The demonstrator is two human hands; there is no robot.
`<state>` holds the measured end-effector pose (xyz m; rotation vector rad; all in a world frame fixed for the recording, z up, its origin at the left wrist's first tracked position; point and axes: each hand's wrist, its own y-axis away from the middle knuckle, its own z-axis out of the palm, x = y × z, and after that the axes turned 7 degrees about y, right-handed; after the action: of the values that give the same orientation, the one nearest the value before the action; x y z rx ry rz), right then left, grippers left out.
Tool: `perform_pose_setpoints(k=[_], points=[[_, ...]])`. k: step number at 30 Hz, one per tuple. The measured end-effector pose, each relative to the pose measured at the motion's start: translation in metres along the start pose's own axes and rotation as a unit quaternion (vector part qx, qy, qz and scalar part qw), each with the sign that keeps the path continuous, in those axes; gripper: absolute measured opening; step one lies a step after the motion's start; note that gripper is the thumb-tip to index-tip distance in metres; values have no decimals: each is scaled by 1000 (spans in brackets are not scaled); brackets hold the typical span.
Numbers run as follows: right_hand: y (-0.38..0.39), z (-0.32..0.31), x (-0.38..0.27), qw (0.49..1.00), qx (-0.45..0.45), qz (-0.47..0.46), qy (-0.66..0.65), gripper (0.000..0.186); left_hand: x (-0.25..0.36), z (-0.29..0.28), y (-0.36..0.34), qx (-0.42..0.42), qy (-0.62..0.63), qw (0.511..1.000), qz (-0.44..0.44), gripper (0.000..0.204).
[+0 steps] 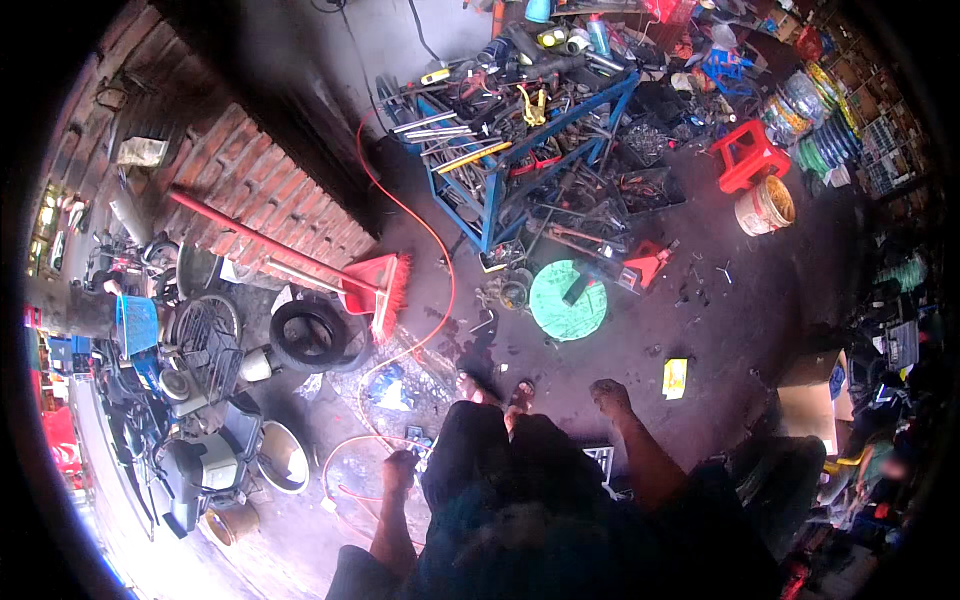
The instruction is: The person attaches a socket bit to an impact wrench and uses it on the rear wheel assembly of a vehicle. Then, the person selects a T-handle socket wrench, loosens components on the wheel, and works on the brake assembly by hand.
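Note:
My left hand (399, 470) hangs low beside my left leg, its fingers curled in; no object shows in it. Close by, an orange hose (341, 489) loops over the floor. On the other side, my right hand (611, 399) is held out from my right leg with the fingers folded into a loose fist, and nothing shows in it. Ahead of my sandalled feet lies a round green lid-like disc (556, 316) with a dark piece on it. A yellow packet (675, 379) lies on the floor to the right of my right hand.
A blue metal rack (489, 205) piled with tools stands ahead. To the left are a red broom (392, 300), a tire (307, 335) and a basin (283, 458). A red stool (748, 157), a bucket (765, 207) and a cardboard box (808, 405) stand right. Another person is at lower right.

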<state>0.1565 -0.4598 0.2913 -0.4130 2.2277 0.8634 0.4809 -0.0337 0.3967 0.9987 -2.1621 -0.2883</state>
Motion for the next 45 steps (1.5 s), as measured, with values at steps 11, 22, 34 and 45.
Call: perform_pose_setpoints(k=[11, 22, 34, 45], points=[[-41, 4, -6, 984, -38, -163, 60, 13, 13, -40, -30, 78, 397, 871, -279, 13], [-271, -86, -296, 985, 57, -115, 116, 26, 92, -60, -87, 94, 475, 766, -422, 9], [-451, -123, -402, 981, 60, -156, 96, 33, 188, -106, -186, 130, 361, 883, -269, 19], [-494, -87, -495, 916, 110, -101, 372, 95, 192, -80, -155, 141, 487, 766, -395, 12]])
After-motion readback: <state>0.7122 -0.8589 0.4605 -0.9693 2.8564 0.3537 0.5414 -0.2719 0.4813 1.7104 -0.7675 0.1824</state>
